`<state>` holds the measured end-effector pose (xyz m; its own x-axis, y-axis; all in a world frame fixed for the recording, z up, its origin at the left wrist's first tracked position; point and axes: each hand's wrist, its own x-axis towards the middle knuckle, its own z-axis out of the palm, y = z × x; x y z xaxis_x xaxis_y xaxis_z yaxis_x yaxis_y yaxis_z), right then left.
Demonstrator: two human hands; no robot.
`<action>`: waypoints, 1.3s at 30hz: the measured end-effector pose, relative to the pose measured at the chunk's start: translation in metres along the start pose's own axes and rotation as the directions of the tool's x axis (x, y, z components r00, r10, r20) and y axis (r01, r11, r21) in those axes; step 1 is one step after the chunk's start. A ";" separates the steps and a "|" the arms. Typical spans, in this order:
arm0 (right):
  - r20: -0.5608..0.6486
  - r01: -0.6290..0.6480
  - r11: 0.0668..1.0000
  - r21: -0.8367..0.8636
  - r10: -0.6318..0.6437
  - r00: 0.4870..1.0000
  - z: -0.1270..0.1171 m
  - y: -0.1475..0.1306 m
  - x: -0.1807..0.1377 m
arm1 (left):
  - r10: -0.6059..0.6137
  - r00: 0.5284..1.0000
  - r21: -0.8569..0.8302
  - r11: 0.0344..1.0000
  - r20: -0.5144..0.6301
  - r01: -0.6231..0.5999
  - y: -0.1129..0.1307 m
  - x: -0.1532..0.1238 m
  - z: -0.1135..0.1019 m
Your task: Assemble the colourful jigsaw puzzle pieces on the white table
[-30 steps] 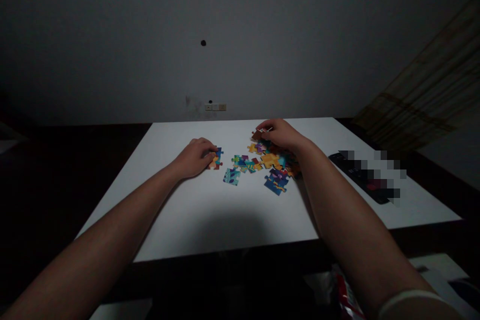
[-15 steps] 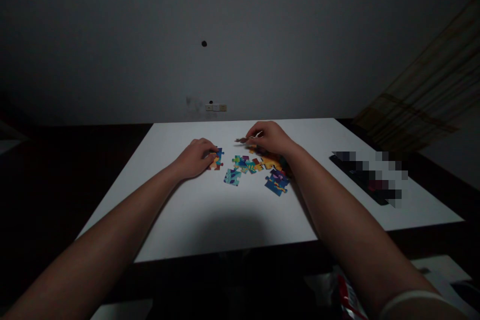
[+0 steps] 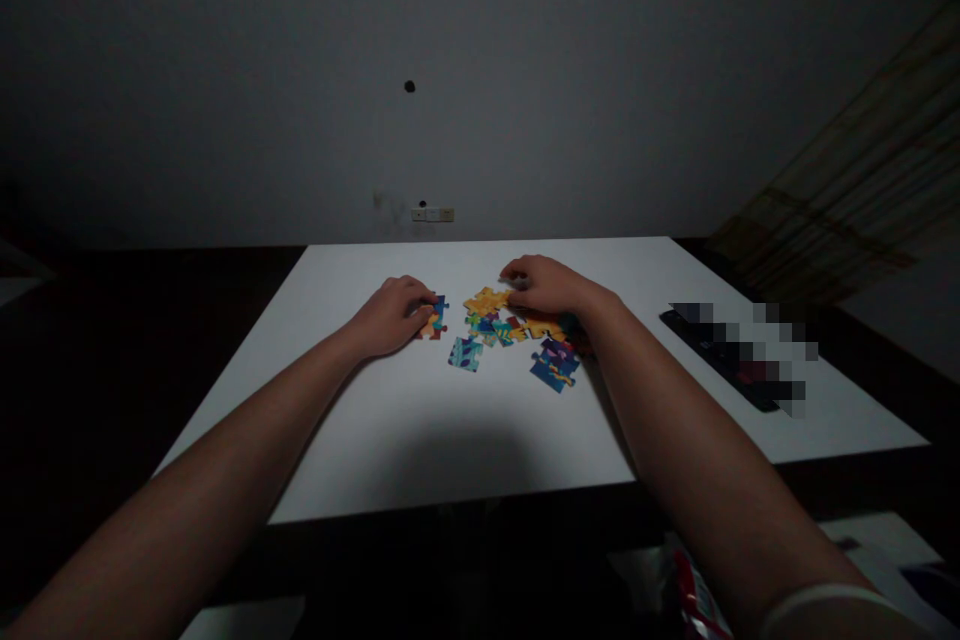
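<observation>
My left hand (image 3: pixel 390 317) is curled over a small clump of jigsaw pieces (image 3: pixel 436 318), its fingertips touching them. My right hand (image 3: pixel 547 285) lies palm-down and half closed at the edge of a larger scatter of jigsaw pieces (image 3: pixel 504 325) on the white bench (image 3: pixel 420 440), hiding part of it, and I cannot tell whether either hand has a firm hold. Well to the right lies a flat black object (image 3: pixel 727 360), too pixelated to identify.
</observation>
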<state>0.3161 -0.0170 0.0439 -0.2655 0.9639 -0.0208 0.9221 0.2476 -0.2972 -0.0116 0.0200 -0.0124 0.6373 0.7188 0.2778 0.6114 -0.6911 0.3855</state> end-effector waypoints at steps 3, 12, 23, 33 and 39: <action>0.067 0.007 1.000 0.007 -0.008 0.998 0.002 0.002 -0.002 | -0.009 1.000 0.003 1.000 0.008 0.009 0.000 0.000 0.000; 0.022 0.171 0.983 0.061 -0.173 0.985 0.006 -0.025 -0.003 | -0.020 1.000 0.002 1.000 0.008 0.020 0.007 0.001 -0.003; -0.180 0.070 0.996 0.063 -0.058 0.982 0.003 -0.035 -0.004 | -0.001 1.000 0.003 1.000 0.002 0.001 0.005 0.001 -0.002; -0.261 -0.124 0.956 0.265 0.195 0.946 0.016 -0.014 0.015 | -0.014 1.000 -0.007 1.000 0.010 0.014 0.007 0.001 -0.004; -0.258 -0.151 0.981 0.122 0.178 0.950 0.015 -0.005 0.012 | -0.024 1.000 0.005 1.000 0.014 0.024 0.007 0.001 -0.004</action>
<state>0.3040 -0.0082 0.0312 -0.0153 0.9847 0.1735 0.9103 0.0855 -0.4051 -0.0085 0.0157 -0.0062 0.6286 0.7344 0.2561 0.6293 -0.6737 0.3875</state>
